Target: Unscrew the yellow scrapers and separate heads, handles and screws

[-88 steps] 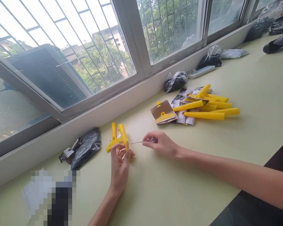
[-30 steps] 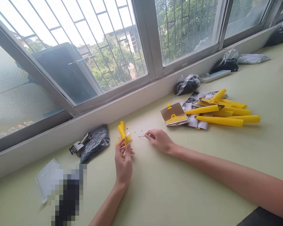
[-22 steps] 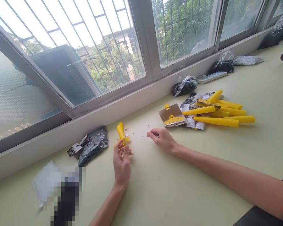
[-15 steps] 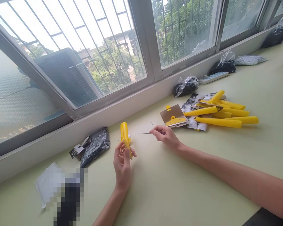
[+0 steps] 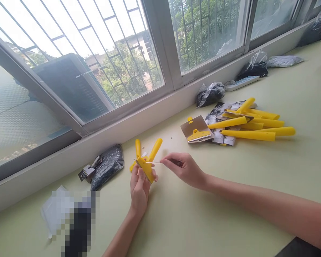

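Note:
My left hand (image 5: 139, 185) is closed around the wide head of a yellow scraper (image 5: 147, 170), whose round handle points up and to the right. In my right hand (image 5: 186, 167) is a thin screwdriver (image 5: 154, 162), its shaft level and its tip at the face of the scraper's head. Whether the tip sits in a screw is too small to tell. Just behind the left hand another yellow scraper (image 5: 138, 147) lies on the table, partly hidden. Small metal bits that look like screws (image 5: 171, 137) lie on the tabletop near both hands.
On the pale green table (image 5: 203, 214), a pile of yellow handles (image 5: 256, 134) rests on printed cards at right, beside a carded yellow scraper head (image 5: 199, 135). A black plastic-wrapped packet (image 5: 108, 167) and small boxes (image 5: 88, 172) lie left. Bags (image 5: 210, 94) line the window sill.
My left hand has turned the scraper so its head faces the right hand, handle up to the right. My right hand has moved left and down, bringing the screwdriver tip to the head.

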